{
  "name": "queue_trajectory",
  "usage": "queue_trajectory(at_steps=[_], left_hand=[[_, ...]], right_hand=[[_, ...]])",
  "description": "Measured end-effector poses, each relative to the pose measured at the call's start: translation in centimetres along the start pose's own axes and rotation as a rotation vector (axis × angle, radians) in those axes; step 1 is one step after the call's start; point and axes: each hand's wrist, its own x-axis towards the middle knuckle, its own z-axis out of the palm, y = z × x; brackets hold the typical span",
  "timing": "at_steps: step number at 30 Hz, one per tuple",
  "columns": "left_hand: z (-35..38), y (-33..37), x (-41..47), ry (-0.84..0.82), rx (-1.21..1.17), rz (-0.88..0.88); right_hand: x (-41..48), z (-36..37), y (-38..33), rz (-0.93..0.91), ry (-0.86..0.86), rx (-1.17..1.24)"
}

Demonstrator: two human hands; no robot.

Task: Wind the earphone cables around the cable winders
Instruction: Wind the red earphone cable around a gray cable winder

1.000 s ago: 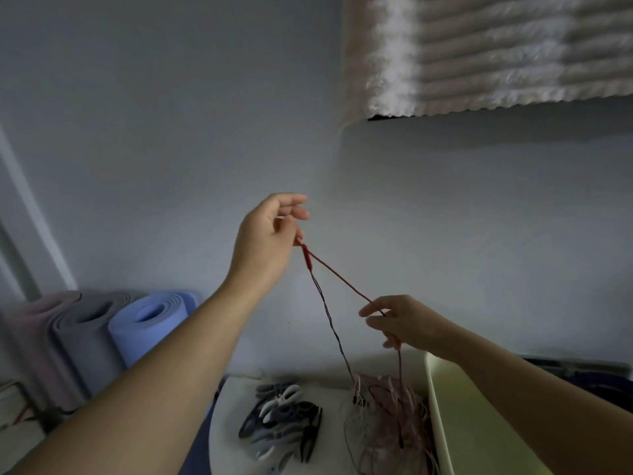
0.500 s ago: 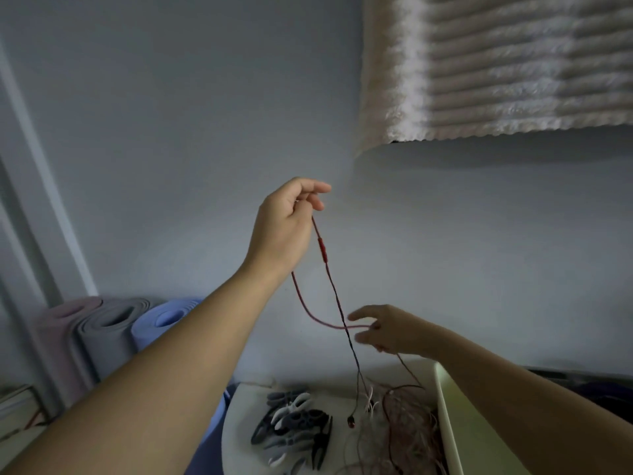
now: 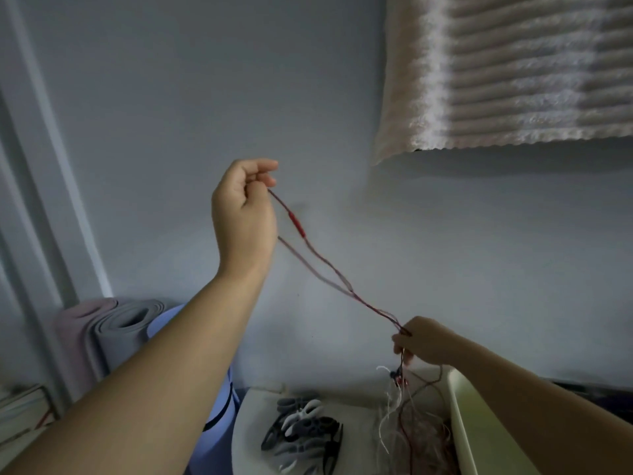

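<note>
Head camera: left hand [image 3: 243,214] is up high, fingers curled, pinching the red earphone cable [image 3: 296,223]. Right hand [image 3: 423,341] pinches it lower down, doubled strands taut between them. Loose ends dangle over the cable tangle [image 3: 421,437] on the worktop [image 3: 253,440], beside the cable winders [image 3: 301,430].

Red earphone cable [image 3: 296,223]; grey, black and white cable winders [image 3: 301,430]; ribbed cream towel [image 3: 496,73]; blue-grey wall [image 3: 205,80]; lilac mat [image 3: 162,323], grey mat [image 3: 126,325]
</note>
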Motion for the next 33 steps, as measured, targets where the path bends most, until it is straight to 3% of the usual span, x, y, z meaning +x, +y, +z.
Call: queue_trajectory(at_steps=[7, 11, 13, 17, 21, 30, 33], left_hand=[[-0.3, -3.6, -3.4, -0.196, 0.157, -0.178], [-0.4, -5.5, -4.9, -0.287, 0.202, -0.254], [-0.4, -6.3, -5.6, -0.346, 0.237, -0.297], [-0.3, -7.3, -7.0, -0.577, 0.340, -0.408], [0.0, -7.8, -8.6, -0.769, 0.405, -0.467], [1.9, -7.4, -10.5, -0.933, 0.493, -0.460], [3.3, -6.2, -10.9, -0.962, 0.412, -0.491]], right_hand=[[-0.5, -3.9, -1.5, -0.036, 0.354, 0.219], [-1.2, -5.7, -2.3, -0.095, 0.690, 0.343], [-1.6, -6.1, -2.4, -0.122, 0.770, 0.330], [-1.8, -5.8, -1.5, -0.051, 0.459, 0.144], [-2.0, -5.9, -1.1, -0.113, 0.466, 0.123], [-2.9, -5.7, -2.3, -0.192, 0.292, 0.139], [-3.5, -6.2, -3.3, -0.221, 0.285, 0.141]])
